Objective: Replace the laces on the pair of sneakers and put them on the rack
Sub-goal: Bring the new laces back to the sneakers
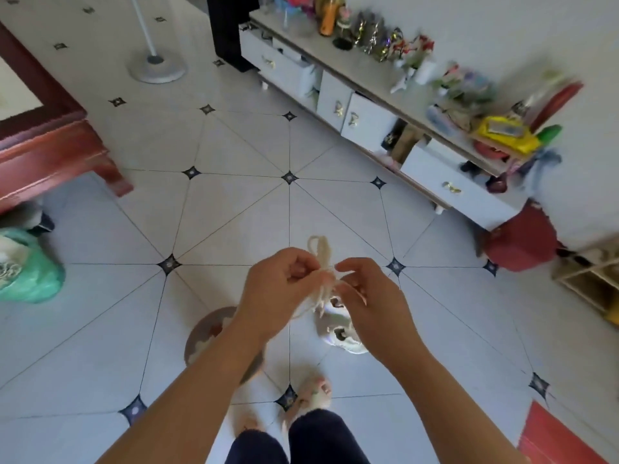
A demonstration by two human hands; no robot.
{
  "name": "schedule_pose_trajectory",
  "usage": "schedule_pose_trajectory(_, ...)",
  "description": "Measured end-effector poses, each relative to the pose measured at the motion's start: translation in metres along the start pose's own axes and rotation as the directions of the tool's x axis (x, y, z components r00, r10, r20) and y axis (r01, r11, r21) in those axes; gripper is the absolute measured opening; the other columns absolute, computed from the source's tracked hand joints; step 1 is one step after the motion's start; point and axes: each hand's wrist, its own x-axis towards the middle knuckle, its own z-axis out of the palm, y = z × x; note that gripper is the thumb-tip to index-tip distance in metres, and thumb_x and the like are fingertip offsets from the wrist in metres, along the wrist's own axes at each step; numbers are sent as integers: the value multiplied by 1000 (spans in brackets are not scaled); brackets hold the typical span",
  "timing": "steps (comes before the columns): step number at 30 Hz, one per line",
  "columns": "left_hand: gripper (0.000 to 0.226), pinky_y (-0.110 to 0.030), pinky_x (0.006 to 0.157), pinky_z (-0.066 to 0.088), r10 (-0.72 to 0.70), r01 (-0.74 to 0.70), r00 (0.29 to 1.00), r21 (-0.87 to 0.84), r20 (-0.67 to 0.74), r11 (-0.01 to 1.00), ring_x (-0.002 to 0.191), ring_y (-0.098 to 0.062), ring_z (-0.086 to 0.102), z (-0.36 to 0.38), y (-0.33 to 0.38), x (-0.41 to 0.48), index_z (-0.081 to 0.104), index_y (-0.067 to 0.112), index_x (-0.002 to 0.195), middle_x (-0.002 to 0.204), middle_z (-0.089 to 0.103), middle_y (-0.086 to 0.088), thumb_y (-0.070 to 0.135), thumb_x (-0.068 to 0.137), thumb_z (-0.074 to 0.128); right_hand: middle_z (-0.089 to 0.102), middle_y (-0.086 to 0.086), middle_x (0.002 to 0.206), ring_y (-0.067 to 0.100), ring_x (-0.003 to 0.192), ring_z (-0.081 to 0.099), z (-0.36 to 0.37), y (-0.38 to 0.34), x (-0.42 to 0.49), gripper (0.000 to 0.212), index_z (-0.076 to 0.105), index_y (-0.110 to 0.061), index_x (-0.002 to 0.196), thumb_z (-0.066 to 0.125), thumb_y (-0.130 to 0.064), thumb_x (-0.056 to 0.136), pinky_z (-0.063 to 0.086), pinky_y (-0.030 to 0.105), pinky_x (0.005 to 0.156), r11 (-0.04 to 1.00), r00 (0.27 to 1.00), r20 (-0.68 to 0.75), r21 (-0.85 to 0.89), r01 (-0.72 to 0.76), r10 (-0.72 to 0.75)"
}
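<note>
Both of my hands are raised in front of me over the tiled floor and pinch a bundle of cream laces (321,254) between them. My left hand (278,286) grips the bundle from the left, my right hand (365,289) from the right. Loops stick up above my fingers and loose ends hang down. Below my hands, one sneaker (338,333) lies on the floor, pale with dark eyelets, partly hidden by my right wrist. A second sneaker (211,329), greyish, lies to its left behind my left forearm.
A wooden shoe rack (589,279) stands at the right edge beside a red stool (522,242). A long white cabinet (361,105) crowded with objects runs along the right wall. A red wooden table (50,145), a green bag (30,269) and a fan base (157,65) are at the left.
</note>
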Motion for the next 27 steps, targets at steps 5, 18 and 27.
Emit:
schedule_pose_trajectory(5, 8, -15, 65, 52, 2, -1, 1000, -20, 15, 1000, 64, -4, 66, 37, 1, 30, 64, 17, 75, 69, 70, 7, 21, 75, 71, 58, -20, 73, -12, 78, 53, -21, 23, 12, 23, 48, -31, 78, 59, -13, 88, 36, 1, 65, 999, 978, -207, -35, 7, -14)
schedule_pose_trajectory(18, 6, -31, 73, 54, -38, 47, 996, -108, 78, 993, 69, -17, 70, 139, 38, 101, 64, 15, 82, 74, 73, 2, 17, 79, 69, 71, 3, 91, 17, 85, 67, -95, 89, 65, 38, 74, -10, 78, 62, 24, 64, 42, 10, 74, 977, 816, -552, -203, 68, -171)
schedule_pose_trajectory(27, 9, -23, 71, 53, 59, -58, 979, -13, 197, 998, 73, -12, 70, 188, 62, 116, 63, 23, 80, 77, 73, 9, 22, 78, 72, 65, -6, 113, 7, 110, 54, -132, 109, 56, 18, 73, -20, 98, 71, -19, 80, 42, 27, 95, 996, 845, -529, 71, -45, 76)
